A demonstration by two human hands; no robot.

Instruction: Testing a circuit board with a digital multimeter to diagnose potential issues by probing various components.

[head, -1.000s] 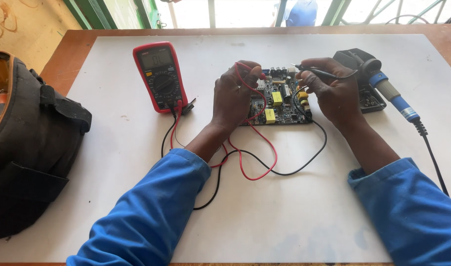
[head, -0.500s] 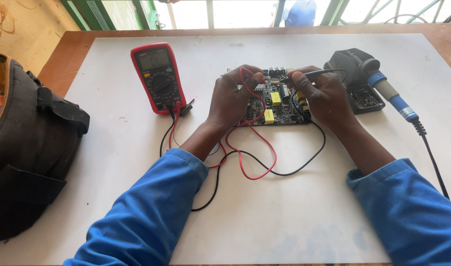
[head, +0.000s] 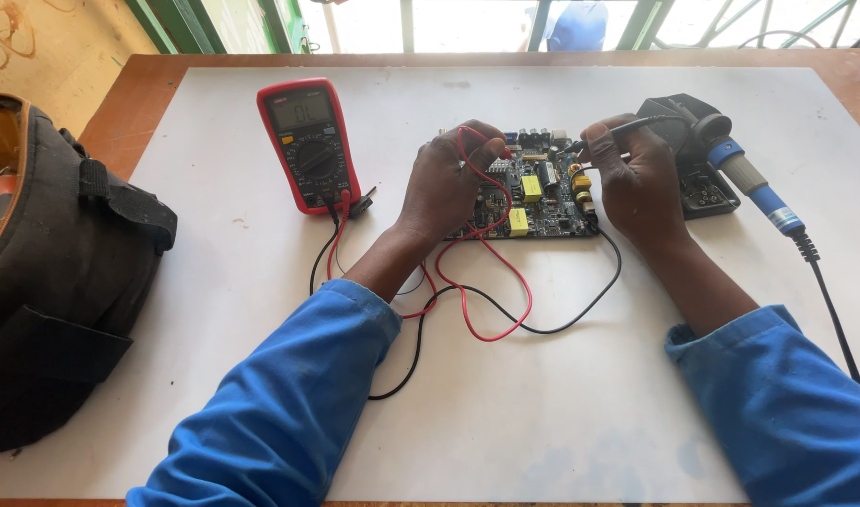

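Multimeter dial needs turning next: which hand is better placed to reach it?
Probably left. The left hand lies beside the multimeter; the right hand is across the circuit board.

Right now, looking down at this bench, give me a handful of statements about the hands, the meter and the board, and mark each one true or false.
1. The left hand holds the red probe lead over the circuit board. True.
2. The right hand holds the blue-handled soldering iron. False: it holds the black probe; the iron rests in its stand.
3. The red multimeter lies left of the board. True.
4. The dark bag sits on the right side of the table. False: it is at the left edge.
5. Both sleeves are blue. True.
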